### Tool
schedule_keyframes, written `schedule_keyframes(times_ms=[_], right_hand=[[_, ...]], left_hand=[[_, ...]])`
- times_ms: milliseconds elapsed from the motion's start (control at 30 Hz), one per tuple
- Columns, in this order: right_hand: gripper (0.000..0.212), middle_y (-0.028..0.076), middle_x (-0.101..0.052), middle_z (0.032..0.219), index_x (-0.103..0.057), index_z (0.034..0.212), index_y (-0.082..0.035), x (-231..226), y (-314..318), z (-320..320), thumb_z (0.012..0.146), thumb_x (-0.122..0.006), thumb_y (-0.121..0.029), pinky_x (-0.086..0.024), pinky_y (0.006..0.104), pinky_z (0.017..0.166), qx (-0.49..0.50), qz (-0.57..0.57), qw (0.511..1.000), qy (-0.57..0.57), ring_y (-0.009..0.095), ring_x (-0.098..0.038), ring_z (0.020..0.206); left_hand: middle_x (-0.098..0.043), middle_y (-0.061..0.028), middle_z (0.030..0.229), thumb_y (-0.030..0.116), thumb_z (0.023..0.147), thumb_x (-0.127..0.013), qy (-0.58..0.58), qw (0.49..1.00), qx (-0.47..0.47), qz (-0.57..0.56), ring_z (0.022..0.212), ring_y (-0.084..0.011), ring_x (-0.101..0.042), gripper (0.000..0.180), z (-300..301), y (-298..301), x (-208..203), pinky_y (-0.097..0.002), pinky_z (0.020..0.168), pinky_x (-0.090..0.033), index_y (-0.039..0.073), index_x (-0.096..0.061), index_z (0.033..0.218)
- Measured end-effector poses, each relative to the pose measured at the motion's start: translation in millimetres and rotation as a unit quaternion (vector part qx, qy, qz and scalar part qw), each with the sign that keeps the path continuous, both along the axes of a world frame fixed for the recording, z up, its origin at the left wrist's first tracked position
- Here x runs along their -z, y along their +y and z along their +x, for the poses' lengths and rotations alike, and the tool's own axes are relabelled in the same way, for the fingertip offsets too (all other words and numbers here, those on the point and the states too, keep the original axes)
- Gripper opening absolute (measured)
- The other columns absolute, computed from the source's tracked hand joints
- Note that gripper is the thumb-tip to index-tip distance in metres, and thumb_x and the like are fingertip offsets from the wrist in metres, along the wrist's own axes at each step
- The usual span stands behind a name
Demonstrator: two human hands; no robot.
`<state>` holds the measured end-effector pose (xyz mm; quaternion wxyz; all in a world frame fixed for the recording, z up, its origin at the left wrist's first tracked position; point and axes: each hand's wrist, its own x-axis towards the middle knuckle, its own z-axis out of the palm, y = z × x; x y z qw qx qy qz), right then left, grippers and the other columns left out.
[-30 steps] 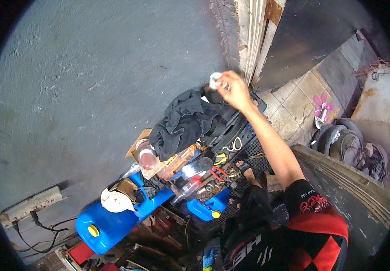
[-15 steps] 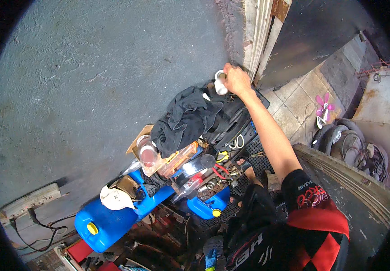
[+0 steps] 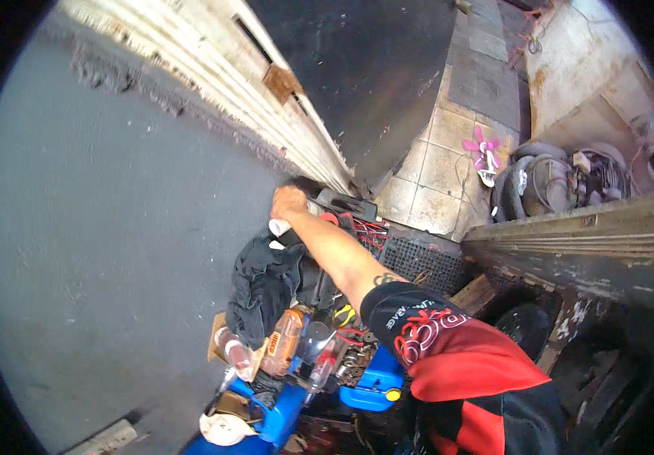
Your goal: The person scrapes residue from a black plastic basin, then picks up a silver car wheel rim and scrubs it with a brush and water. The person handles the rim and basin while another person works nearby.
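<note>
My right hand (image 3: 289, 203) reaches forward to the corner where the grey wall meets the pale door frame. Its fingers are curled around a small white round object (image 3: 277, 227), mostly covered by the hand, so its kind is unclear. Just below lies a crumpled black cloth (image 3: 262, 280). Beside the wrist stands an open black tool case (image 3: 353, 205) with red-handled pieces (image 3: 368, 233) in it. My left hand is out of the picture.
Nearer me are an orange-labelled clear bottle (image 3: 283, 343), a blue jug (image 3: 376, 383) cut open with metal parts, and a white cap (image 3: 226, 429). A black grate (image 3: 425, 262) lies right of the case. Beyond are a pink fan (image 3: 484, 149) on tiles and several tyres (image 3: 520, 182).
The view has swung to the right, showing more of the door frame and tiled floor. My right hand still holds the white object, and the tool case with red pieces now shows beside it.
</note>
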<state>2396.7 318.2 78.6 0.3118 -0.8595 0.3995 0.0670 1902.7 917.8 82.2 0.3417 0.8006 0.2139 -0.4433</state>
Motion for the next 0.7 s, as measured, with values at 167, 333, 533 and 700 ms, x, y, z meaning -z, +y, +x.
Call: schedule_keyframes(times_ms=[167,333,533,700], right_hand=[[0.039,0.018,-0.071,0.106,-0.071,0.105,-0.007,-63.8,77.0,-6.6,0.07,-0.079,-0.023,-0.059,0.037,0.084,0.0,0.084,0.989,-0.119,0.03,-0.07,0.103],[0.041,0.008,-0.066,0.108,-0.061,0.12,-0.007,-23.7,27.7,-75.4,0.081,-0.072,-0.017,-0.059,0.038,0.083,0.177,0.427,0.765,-0.448,0.02,-0.066,0.096],[0.039,0.006,-0.058,0.113,-0.052,0.11,-0.006,-87.1,75.6,-303.2,0.077,-0.071,-0.008,-0.052,0.0324,0.087,0.001,0.655,0.644,-0.396,0.017,-0.061,0.104],[0.043,0.006,-0.055,0.1,-0.045,0.093,-0.01,-85.3,129.7,-513.4,0.075,-0.083,-0.016,-0.046,0.0363,0.086,-0.35,0.446,0.818,-0.094,0.024,-0.057,0.097]], left_hand=[[-0.071,-0.0089,0.109,0.018,0.096,-0.064,-0.026,0.998,-0.035,0.035,0.094,-0.0175,-0.065,0.029,-10.0,24.9,-23.5,-0.032,0.085,-0.052,0.0,-0.067,0.118],[-0.071,-0.0091,0.11,0.018,0.096,-0.065,-0.022,0.998,0.055,0.022,0.095,-0.0177,-0.065,0.029,-25.2,25.1,-35.2,-0.0323,0.086,-0.052,0.0,-0.067,0.119],[-0.068,-0.0038,0.105,0.008,0.096,-0.064,0.0,0.981,-0.189,-0.04,0.09,-0.0116,-0.06,0.022,-68.1,2.3,-57.4,-0.0259,0.084,-0.051,0.001,-0.066,0.118],[-0.07,-0.0097,0.116,0.013,0.096,-0.064,-0.001,0.998,-0.045,-0.034,0.101,-0.0166,-0.064,0.03,-89.2,6.2,-23.7,-0.0289,0.09,-0.05,0.0,-0.065,0.124]])
